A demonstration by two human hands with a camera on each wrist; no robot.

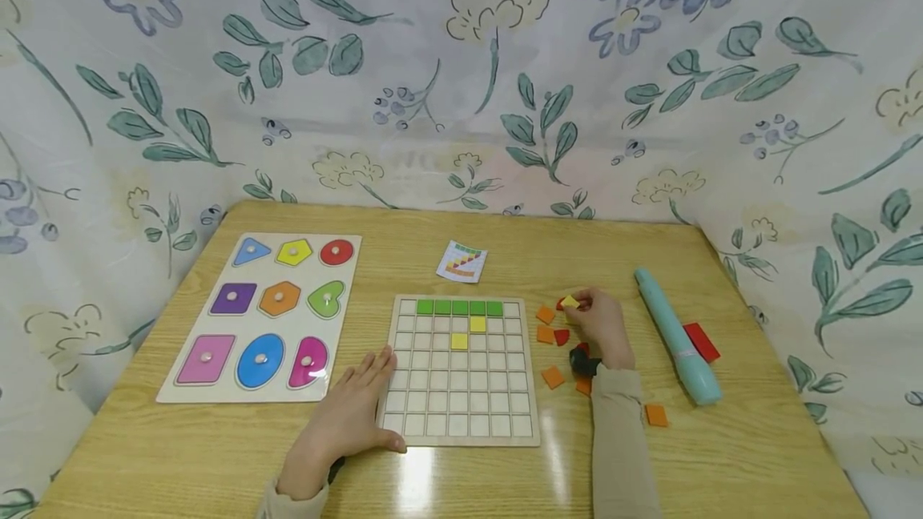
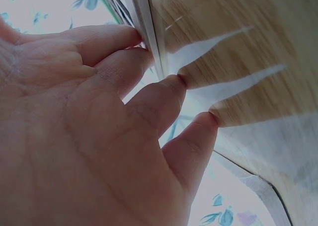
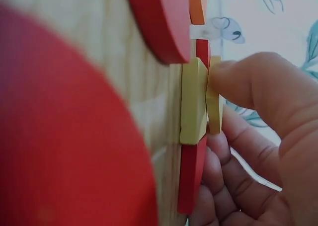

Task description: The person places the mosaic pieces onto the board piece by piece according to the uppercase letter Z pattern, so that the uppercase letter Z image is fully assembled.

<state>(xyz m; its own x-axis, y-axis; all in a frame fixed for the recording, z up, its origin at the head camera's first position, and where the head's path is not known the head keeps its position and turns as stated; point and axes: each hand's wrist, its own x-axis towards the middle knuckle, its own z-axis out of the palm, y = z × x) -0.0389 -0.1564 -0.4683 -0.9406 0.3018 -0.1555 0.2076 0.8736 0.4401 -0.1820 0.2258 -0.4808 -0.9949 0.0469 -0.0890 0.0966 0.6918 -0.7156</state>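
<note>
In the head view, nearest to us, a beige fabric sleeve [image 1: 626, 447] runs up to the right hand, with a flat orange square tile [image 1: 656, 416] lying just right of it. The left hand [image 1: 349, 413] lies open, its fingers nearly straight and spread, touching the left edge of a pale wooden grid board [image 1: 458, 403] and gripping nothing; its thumb is at the board's near-left corner.

Beyond the board's right edge, we see the right hand [image 1: 604, 325] nearly closed, its thumb and fingers pinching a thin yellow tile [image 1: 570, 302] at the tips. The right wrist view shows a second, thicker-looking yellow tile [image 3: 194, 102] close against it, on the side toward the table. Left of this hand, between it and the board, lie more orange tiles [image 1: 546, 334] and a red round-edged piece [image 1: 562, 337]. Well to its right lies a long teal tube [image 1: 676, 335].

Farther up the board, two yellow squares [image 1: 459, 340] sit diagonally below a row of five green squares [image 1: 461, 307]. Past the board's far edge, we find a white printed pattern card [image 1: 462, 262]; behind everything hangs white floral cloth [image 1: 433, 38].
</note>
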